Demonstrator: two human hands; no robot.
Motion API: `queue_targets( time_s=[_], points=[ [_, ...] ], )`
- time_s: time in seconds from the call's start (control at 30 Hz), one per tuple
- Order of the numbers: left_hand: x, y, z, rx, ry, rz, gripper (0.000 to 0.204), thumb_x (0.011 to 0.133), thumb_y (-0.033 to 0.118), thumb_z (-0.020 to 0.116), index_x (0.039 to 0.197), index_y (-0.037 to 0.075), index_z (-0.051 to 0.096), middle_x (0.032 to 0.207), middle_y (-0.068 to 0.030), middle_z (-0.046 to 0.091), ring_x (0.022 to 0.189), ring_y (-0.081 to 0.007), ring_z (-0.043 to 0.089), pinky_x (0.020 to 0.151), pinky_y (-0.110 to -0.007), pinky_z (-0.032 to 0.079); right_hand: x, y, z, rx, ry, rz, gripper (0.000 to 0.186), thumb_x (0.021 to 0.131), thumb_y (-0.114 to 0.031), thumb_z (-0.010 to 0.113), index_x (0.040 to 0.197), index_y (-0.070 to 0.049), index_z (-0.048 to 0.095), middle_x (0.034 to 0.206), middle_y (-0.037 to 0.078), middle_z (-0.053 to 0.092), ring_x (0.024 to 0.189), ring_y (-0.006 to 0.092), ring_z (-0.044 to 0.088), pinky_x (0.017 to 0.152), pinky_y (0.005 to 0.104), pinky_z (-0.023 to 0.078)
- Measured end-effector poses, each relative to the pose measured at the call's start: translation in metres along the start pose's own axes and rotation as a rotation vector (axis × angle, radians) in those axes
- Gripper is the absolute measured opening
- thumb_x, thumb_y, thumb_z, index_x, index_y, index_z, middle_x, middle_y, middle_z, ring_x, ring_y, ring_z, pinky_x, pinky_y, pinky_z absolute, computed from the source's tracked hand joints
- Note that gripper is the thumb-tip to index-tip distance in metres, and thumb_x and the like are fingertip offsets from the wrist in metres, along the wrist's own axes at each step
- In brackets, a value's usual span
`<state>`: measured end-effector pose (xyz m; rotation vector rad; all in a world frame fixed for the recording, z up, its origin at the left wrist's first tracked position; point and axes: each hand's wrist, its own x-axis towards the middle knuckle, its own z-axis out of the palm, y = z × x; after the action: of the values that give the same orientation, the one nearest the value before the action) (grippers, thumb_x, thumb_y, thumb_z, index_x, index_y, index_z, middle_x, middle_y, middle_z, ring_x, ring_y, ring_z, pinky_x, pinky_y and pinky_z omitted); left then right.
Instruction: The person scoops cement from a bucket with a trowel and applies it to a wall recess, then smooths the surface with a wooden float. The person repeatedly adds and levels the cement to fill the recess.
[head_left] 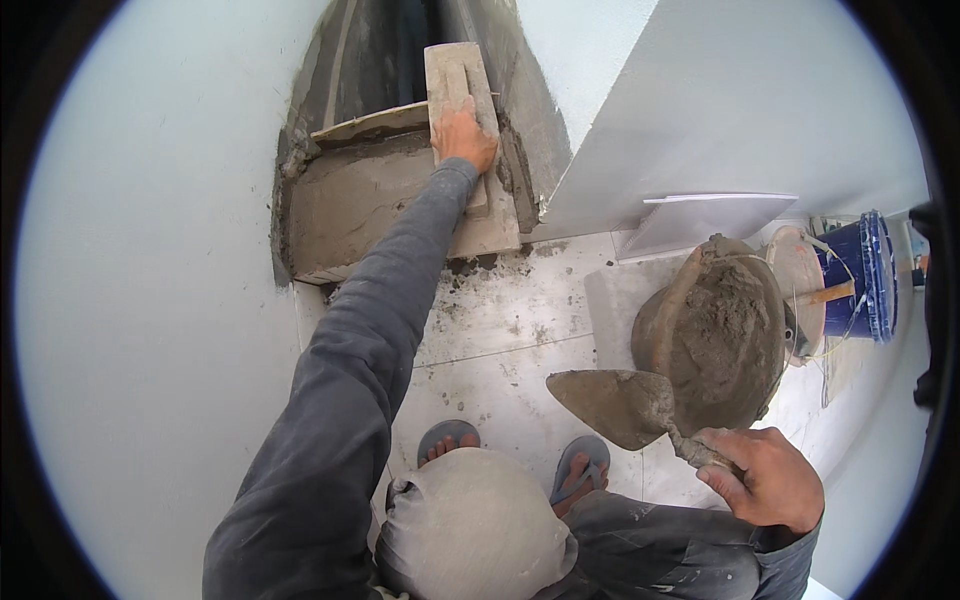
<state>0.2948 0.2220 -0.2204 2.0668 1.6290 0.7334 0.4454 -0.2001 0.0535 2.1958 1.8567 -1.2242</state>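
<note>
My left hand (466,138) is closed round the handle of a long, mortar-caked float (500,222), which lies on the right end of a grey mortar surface (350,205) between two walls. A thin strip (372,122) edges the far side of that mortar. My right hand (765,478) grips the handle of a pointed trowel (615,402), held low at the right. The trowel's blade is coated with mortar and overlaps the near left rim of a bucket of mortar (722,345).
Behind the bucket stand a blue bucket (860,275) and a pale round lid or pail (797,285). A white sheet (705,222) leans against the right wall. Mortar crumbs dot the white floor tiles (500,330); my sandalled feet (585,470) stand there.
</note>
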Motion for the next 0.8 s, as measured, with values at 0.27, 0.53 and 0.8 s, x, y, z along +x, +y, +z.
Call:
queue_targets(
  time_s=[0.27, 0.53, 0.8],
  points=[
    [0.012, -0.091, -0.052, 0.085, 0.077, 0.055, 0.064, 0.077, 0.011, 0.063, 0.14, 0.005, 0.054, 0.132, -0.0271, 0.055, 0.122, -0.0425, 0.055, 0.107, -0.048, 0.043, -0.012, 0.006, 0.003, -0.018, 0.022, 0.032, 0.037, 0.082, -0.013, 0.073, 0.113, 0.005, 0.065, 0.092, 0.026, 0.069, 0.08, 0.045, 0.067, 0.071, 0.0446, 0.054],
    [0.028, -0.169, -0.112, 0.137, 0.104, 0.136, 0.063, 0.077, 0.011, 0.06, 0.139, 0.003, 0.055, 0.135, -0.0281, 0.056, 0.126, -0.0414, 0.054, 0.111, -0.04, 0.041, -0.015, 0.003, 0.004, 0.047, 0.027, 0.104, 0.037, 0.081, -0.011, 0.072, 0.113, 0.006, 0.065, 0.091, 0.027, 0.069, 0.08, 0.0441, 0.068, 0.072, 0.043, 0.055],
    [-0.029, -0.133, -0.145, -0.009, 0.491, 0.299, 0.046, 0.089, 0.025, 0.068, 0.13, 0.004, 0.063, 0.13, -0.0208, 0.063, 0.118, -0.0371, 0.061, 0.102, -0.042, 0.047, -0.002, -0.036, 0.013, -0.024, 0.239, 0.068, 0.033, 0.083, -0.01, 0.069, 0.11, 0.007, 0.06, 0.083, 0.028, 0.066, 0.075, 0.0461, 0.065, 0.072, 0.044, 0.052]
  ],
)
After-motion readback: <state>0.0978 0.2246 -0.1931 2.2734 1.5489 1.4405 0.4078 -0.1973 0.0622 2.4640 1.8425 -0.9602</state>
